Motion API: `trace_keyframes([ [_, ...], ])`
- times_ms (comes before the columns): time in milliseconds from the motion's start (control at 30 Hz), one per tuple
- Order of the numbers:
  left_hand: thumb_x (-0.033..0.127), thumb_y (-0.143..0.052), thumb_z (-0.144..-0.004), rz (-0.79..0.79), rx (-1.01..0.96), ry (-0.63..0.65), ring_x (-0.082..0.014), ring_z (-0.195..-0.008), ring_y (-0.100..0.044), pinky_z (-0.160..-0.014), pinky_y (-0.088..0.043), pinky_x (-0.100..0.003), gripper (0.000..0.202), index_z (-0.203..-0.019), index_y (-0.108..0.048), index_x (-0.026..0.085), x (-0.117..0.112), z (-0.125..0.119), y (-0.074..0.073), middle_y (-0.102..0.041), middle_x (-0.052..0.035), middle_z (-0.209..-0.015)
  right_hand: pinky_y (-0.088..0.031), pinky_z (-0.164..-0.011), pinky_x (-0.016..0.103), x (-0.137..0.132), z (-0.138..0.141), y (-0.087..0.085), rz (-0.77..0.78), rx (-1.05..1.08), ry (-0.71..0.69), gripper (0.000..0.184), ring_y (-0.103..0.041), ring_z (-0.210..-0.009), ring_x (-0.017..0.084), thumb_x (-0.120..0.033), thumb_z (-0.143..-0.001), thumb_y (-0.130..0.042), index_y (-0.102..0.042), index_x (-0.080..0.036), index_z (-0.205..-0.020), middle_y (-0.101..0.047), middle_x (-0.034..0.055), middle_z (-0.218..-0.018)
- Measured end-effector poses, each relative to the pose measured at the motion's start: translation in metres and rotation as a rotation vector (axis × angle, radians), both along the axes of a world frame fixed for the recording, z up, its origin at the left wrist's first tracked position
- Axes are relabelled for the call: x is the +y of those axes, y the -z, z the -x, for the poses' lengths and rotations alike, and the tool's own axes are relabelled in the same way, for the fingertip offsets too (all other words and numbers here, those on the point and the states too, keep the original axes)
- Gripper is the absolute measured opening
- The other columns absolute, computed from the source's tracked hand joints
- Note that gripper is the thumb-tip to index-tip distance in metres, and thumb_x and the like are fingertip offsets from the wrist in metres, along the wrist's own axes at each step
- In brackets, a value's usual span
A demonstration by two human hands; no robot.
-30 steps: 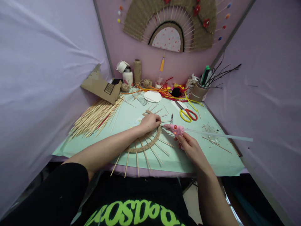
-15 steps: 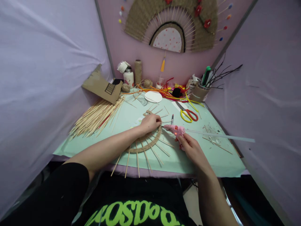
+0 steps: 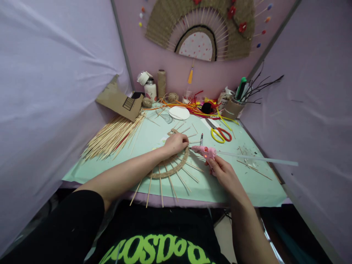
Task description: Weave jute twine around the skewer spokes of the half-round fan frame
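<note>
A half-round frame of thin wooden sticks woven with brown twine (image 3: 173,171) lies on the green tabletop, its sticks fanning out over the near edge. My left hand (image 3: 176,143) rests on its upper part, fingers pinched at the woven band near the right side; what exactly they pinch is too small to make out. My right hand (image 3: 223,169) grips a pink hot glue gun (image 3: 206,153) by its handle. The gun's nozzle points left at the band, close by my left fingertips. A long clear glue stick (image 3: 264,158) sticks out of the gun's back.
Red-and-yellow scissors (image 3: 220,134) and a pen (image 3: 201,139) lie beyond the gun. At left a pile of wooden sticks (image 3: 110,141) sits by a cardboard piece (image 3: 121,102). Pipe cleaners, twine balls, a white disc (image 3: 179,113) and a can of twigs (image 3: 233,108) line the back.
</note>
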State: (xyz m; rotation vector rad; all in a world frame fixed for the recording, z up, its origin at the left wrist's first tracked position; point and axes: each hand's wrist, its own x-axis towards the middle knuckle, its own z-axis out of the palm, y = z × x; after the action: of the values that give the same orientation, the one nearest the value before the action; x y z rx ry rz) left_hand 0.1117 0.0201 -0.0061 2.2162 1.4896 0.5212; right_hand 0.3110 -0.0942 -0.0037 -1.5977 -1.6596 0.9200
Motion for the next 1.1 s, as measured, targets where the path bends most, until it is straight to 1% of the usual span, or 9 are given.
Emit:
trace_keyframes([
  [400, 0.027, -0.055, -0.074, 0.002, -0.013, -0.001, -0.0191, -0.079, -0.060, -0.071, -0.045, -0.028, 0.017, -0.080, -0.070, 0.022, 0.001, 0.000, 0.002, -0.069, -0.0029, -0.084, -0.038, -0.056, 0.025, -0.002, -0.006, 0.001, -0.039, -0.015, 0.003, 0.039, -0.049, -0.058, 0.014, -0.051, -0.087, -0.040, -0.059, -0.017, -0.081, -0.053, -0.0003, -0.060],
  [467, 0.026, -0.055, -0.074, -0.009, -0.020, 0.007, -0.0186, -0.078, -0.060, -0.070, -0.045, -0.028, 0.017, -0.080, -0.070, 0.022, 0.000, 0.001, 0.002, -0.069, -0.0024, -0.083, -0.038, -0.057, 0.025, -0.003, -0.015, -0.001, -0.072, -0.025, 0.056, 0.041, -0.049, -0.059, 0.014, -0.054, -0.086, -0.041, -0.059, -0.017, -0.079, -0.054, 0.0003, -0.061],
  [567, 0.026, -0.055, -0.075, -0.045, -0.040, 0.037, -0.0176, -0.077, -0.059, -0.068, -0.044, -0.027, 0.017, -0.079, -0.070, 0.021, -0.001, 0.003, 0.004, -0.068, -0.0026, -0.082, -0.040, -0.057, 0.026, -0.004, -0.040, 0.000, -0.128, -0.063, 0.215, 0.047, -0.052, -0.060, 0.016, -0.058, -0.084, -0.041, -0.062, -0.016, -0.080, -0.060, 0.0041, -0.067],
  [633, 0.026, -0.055, -0.076, -0.072, -0.058, 0.063, -0.0169, -0.077, -0.058, -0.067, -0.044, -0.026, 0.017, -0.079, -0.070, 0.020, -0.001, 0.004, 0.006, -0.066, -0.0029, -0.082, -0.041, -0.058, 0.028, -0.003, -0.062, 0.005, -0.176, -0.140, 0.344, 0.050, -0.055, -0.062, 0.018, -0.058, -0.083, -0.041, -0.064, -0.015, -0.088, -0.063, 0.0072, -0.072],
  [700, 0.026, -0.055, -0.076, -0.093, -0.079, 0.091, -0.0161, -0.077, -0.057, -0.067, -0.043, -0.025, 0.016, -0.079, -0.069, 0.020, -0.001, 0.006, 0.008, -0.065, -0.0027, -0.082, -0.042, -0.064, 0.031, -0.002, -0.085, 0.012, -0.256, -0.302, 0.459, 0.050, -0.057, -0.071, 0.022, -0.056, -0.083, -0.040, -0.064, -0.015, -0.098, -0.066, 0.0106, -0.083],
  [767, 0.025, -0.055, -0.076, -0.104, -0.103, 0.124, -0.0153, -0.077, -0.057, -0.067, -0.043, -0.025, 0.015, -0.079, -0.069, 0.020, -0.001, 0.007, 0.010, -0.063, -0.0022, -0.082, -0.042, -0.069, 0.035, 0.000, -0.105, 0.021, -0.308, -0.494, 0.490, 0.051, -0.057, -0.080, 0.026, -0.055, -0.084, -0.038, -0.065, -0.015, -0.101, -0.065, 0.0139, -0.090],
  [900, 0.025, -0.056, -0.076, -0.123, -0.146, 0.158, -0.0140, -0.075, -0.056, -0.067, -0.044, -0.024, 0.014, -0.077, -0.068, 0.019, -0.003, 0.007, 0.010, -0.062, -0.0021, -0.082, -0.041, -0.076, 0.042, 0.006, -0.134, 0.038, -0.358, -0.764, 0.525, 0.056, -0.054, -0.085, 0.031, -0.053, -0.082, -0.038, -0.065, -0.010, -0.104, -0.062, 0.0172, -0.087],
  [1000, 0.023, -0.056, -0.075, -0.145, -0.163, 0.175, -0.0137, -0.073, -0.056, -0.067, -0.044, -0.025, 0.012, -0.075, -0.068, 0.018, -0.004, 0.007, 0.009, -0.061, -0.0025, -0.081, -0.041, -0.078, 0.045, 0.007, -0.143, 0.047, -0.328, -0.860, 0.502, 0.051, -0.054, -0.088, 0.032, -0.048, -0.083, -0.038, -0.064, -0.010, -0.106, -0.061, 0.0180, -0.090],
  [1100, 0.020, -0.056, -0.073, -0.167, -0.180, 0.198, -0.0138, -0.074, -0.056, -0.067, -0.044, -0.025, 0.011, -0.073, -0.067, 0.017, -0.005, 0.007, 0.009, -0.061, -0.0029, -0.080, -0.042, -0.073, 0.049, 0.002, -0.140, 0.042, -0.243, -0.923, 0.526, 0.046, -0.054, -0.092, 0.036, -0.046, -0.082, -0.044, -0.064, -0.015, -0.109, -0.060, 0.0201, -0.102],
])
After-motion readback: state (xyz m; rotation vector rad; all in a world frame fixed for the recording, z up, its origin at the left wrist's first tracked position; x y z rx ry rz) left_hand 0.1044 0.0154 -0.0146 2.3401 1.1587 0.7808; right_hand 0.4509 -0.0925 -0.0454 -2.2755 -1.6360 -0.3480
